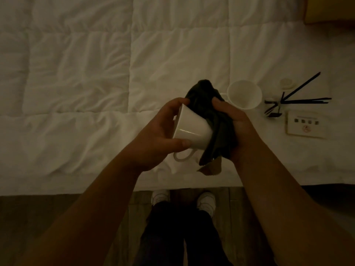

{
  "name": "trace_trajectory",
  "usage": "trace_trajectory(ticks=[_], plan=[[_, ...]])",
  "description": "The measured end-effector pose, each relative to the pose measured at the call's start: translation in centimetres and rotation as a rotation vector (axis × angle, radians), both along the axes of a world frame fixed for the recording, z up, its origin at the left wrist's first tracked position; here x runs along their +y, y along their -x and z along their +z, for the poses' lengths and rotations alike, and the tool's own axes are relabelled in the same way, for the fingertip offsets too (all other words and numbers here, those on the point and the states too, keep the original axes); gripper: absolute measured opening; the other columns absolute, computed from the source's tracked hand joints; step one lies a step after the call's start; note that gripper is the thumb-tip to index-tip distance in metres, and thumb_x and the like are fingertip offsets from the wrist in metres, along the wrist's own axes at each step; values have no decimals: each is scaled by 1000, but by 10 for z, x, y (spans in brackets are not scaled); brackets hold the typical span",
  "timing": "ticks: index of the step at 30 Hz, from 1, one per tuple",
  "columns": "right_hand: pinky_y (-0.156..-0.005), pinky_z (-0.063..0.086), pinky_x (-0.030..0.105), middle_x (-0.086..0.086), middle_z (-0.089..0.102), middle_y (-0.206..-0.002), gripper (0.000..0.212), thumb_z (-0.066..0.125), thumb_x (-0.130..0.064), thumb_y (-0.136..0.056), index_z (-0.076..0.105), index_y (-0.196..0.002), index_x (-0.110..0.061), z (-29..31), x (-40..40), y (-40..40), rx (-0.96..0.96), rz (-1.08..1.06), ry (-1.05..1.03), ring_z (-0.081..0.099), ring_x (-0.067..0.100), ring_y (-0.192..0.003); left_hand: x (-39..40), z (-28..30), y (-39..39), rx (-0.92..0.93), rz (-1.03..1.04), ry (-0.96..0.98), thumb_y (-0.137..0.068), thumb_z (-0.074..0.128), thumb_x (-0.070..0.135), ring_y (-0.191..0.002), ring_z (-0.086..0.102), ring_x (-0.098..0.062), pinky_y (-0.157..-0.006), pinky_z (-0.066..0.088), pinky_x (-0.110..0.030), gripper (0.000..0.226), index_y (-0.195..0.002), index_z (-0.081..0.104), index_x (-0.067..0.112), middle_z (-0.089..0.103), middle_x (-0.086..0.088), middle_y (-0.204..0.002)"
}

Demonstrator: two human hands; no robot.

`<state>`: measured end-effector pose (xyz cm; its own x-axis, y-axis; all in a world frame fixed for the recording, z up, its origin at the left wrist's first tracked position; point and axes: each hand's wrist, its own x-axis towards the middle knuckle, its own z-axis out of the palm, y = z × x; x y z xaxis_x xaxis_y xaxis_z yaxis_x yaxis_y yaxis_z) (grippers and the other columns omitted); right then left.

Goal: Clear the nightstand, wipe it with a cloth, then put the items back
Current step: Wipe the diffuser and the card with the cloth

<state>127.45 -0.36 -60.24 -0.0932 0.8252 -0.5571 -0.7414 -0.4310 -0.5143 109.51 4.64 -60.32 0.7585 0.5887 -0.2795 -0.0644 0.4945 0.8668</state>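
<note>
The left hand (163,129) is gripping a tilted white ceramic cup (192,131) while the right hand (236,123) is clutching a dark crumpled cloth (207,104) against it; no writing is legible.

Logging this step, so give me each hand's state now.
Left hand: grips the white cup, held tilted.
Right hand: grips the dark cloth, pressed at the cup's mouth.

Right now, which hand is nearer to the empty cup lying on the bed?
Right. The right hand, gripping the dark cloth, is just beside the cup on the bed; the left hand holds another cup farther away.
</note>
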Motion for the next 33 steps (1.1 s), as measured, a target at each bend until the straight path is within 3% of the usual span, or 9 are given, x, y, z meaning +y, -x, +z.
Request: trace_trajectory(ticks=[5,9,11,14,16,19,24,28,33], plan=[[-77,56,38,8,72,-105,38,58,-43,-82,74,-107,-19,-4,-10,1,179,-135,-29,69,25,-97,-9,4,-14,-223,145,267,-66,82,16,-110,56,-33,-82,54,-39,74,-130,45,18,53,-12,-124],[-88,52,35,3,71,-112,48,38,-50,-92,74,-107,-23,-2,-11,12,251,-306,-118,64,20,-109,-29,14,-37,-225,400,521,-53,89,30,-92,66,-29,-66,57,-38,91,-131,45,13,61,-16,-112],[-95,50,38,6,66,-120,51,36,-47,-92,67,-118,-16,0,-11,16,258,-382,-120,61,23,-114,-36,23,-49,-154,475,592,-62,81,37,-82,68,-26,-59,58,-35,90,-138,42,7,64,-16,-108],[-103,44,44,13,52,-137,57,31,-42,-97,40,-143,-9,2,-14,25,85,-435,-58,51,29,-125,-41,30,-63,-142,603,672,-76,58,37,-104,63,-29,-86,56,-40,75,-141,40,4,55,-20,-131],[-97,47,45,12,55,-135,49,38,-39,-97,42,-141,-17,5,-18,31,-55,-485,-58,54,31,-123,-42,34,-69,-197,651,715,-76,56,37,-119,55,-33,-102,45,-43,74,-140,41,5,52,-21,-137],[-91,52,41,3,63,-126,37,52,-36,-95,55,-130,-27,12,-23,37,-276,-500,-59,61,25,-115,-42,31,-73,-192,671,684,-79,58,38,-125,52,-33,-108,38,-46,73,-142,39,6,51,-20,-138],[-96,50,44,-6,62,-128,38,57,-33,-96,51,-133,-32,13,-25,51,-522,-372,-109,59,17,-117,-36,21,-70,-133,731,566,-81,61,41,-125,51,-34,-107,37,-50,73,-144,36,12,50,-19,-139],[-91,52,40,-12,65,-118,33,55,-44,-93,54,-126,-39,16,-15,49,-464,-407,-57,63,12,-110,-44,15,-66,-63,684,548,-79,59,39,-115,60,-31,-91,51,-42,69,-141,40,14,57,-17,-132],[-98,45,54,15,57,-131,46,43,-42,-97,48,-136,-18,15,-3,25,-231,-349,24,55,35,-119,-38,15,-56,14,505,414,-82,54,38,-82,67,-24,-64,54,-31,68,-139,39,6,66,-13,-104]])
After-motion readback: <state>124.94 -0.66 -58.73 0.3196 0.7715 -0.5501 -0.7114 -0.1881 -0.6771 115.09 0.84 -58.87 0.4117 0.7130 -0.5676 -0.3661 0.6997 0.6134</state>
